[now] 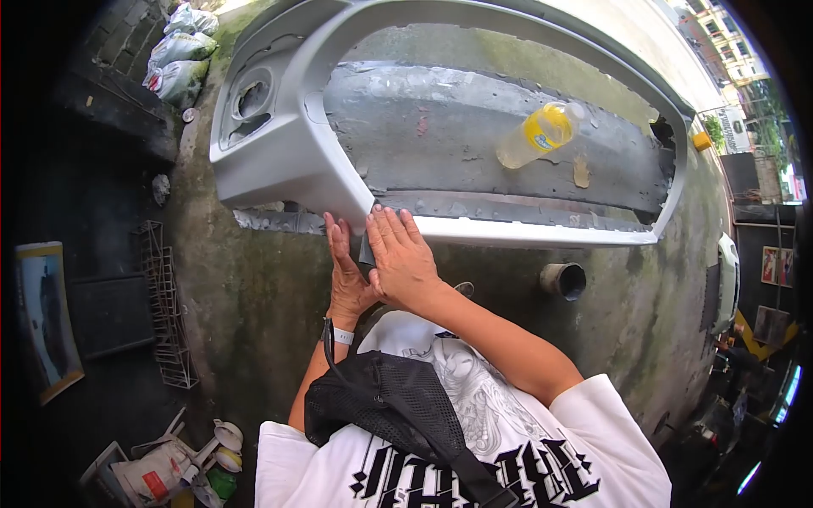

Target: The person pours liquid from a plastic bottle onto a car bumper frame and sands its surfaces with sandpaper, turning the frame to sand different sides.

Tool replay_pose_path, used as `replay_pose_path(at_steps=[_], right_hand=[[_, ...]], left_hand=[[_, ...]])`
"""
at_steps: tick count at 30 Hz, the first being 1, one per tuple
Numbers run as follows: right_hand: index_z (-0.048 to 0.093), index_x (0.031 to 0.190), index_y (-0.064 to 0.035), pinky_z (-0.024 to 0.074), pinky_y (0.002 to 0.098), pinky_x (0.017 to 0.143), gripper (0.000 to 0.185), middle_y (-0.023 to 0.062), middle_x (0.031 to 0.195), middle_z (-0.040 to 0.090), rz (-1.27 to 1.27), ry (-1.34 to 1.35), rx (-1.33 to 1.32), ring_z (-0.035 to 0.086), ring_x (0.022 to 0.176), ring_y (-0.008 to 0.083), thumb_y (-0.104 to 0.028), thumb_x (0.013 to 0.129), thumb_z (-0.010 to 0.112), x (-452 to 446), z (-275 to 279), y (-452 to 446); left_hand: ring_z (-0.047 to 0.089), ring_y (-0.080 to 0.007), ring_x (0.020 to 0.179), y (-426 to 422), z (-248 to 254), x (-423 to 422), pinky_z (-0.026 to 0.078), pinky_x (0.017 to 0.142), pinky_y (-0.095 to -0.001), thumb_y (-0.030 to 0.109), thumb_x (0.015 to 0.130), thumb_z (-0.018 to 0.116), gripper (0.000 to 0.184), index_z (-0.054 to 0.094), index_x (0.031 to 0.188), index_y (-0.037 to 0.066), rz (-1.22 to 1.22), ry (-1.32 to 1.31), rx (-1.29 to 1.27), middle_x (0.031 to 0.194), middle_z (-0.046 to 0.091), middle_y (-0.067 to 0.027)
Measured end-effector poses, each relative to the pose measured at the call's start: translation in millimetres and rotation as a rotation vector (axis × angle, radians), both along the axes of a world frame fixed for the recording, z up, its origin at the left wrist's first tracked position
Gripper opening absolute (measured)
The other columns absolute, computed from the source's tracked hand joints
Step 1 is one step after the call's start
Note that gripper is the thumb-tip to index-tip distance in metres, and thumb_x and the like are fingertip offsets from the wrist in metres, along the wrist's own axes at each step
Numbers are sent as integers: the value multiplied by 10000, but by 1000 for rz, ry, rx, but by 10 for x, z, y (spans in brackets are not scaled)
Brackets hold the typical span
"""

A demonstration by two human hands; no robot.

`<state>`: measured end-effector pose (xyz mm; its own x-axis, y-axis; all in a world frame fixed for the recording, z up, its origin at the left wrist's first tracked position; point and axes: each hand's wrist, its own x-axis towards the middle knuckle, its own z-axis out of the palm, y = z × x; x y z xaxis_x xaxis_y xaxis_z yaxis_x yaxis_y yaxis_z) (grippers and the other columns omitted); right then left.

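Note:
A silver-grey car bumper (292, 165) lies across the view in front of me, with a large opening in its middle. My right hand (398, 258) lies over its near edge, fingers together and stretched out, pressing a dark grey piece of sandpaper (366, 251) against it. Part of that sheet is hidden under the palm. Just left of it, my left hand (345, 275) is open, its straight fingers up against the bumper's lower edge. A wristband is on the left wrist.
A plastic bottle (539, 135) with a yellow label lies on the grey panel (381, 118) within the bumper's opening. A short pipe-like cylinder (563, 281) is on the concrete floor. Filled sacks (179, 63) stand at upper left, a metal rack (165, 305) at left, containers (224, 440) at lower left.

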<state>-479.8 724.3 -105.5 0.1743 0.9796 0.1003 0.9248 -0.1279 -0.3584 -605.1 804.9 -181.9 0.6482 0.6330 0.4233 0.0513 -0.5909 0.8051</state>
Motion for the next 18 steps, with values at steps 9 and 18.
replay_pose_path(at_steps=[9,18], right_hand=[[318,1529,139,216,505,1260,860,353,1610,291,-116,199,340,300,1515,460,-250,819,609,64,-263,1207],[299,1543,125,193,512,1267,816,357,1616,267,-37,229,229,260,1527,467,-217,846,549,-56,-228,677]], left_hand=[[206,-480,1526,6,-212,-162,236,1237,-491,65,680,700,1140,44,1612,35,-13,273,-90,1623,183,-315],[221,-457,1531,101,-386,-167,262,1224,-489,117,730,768,1143,46,1612,36,-73,558,226,1605,240,-301]])
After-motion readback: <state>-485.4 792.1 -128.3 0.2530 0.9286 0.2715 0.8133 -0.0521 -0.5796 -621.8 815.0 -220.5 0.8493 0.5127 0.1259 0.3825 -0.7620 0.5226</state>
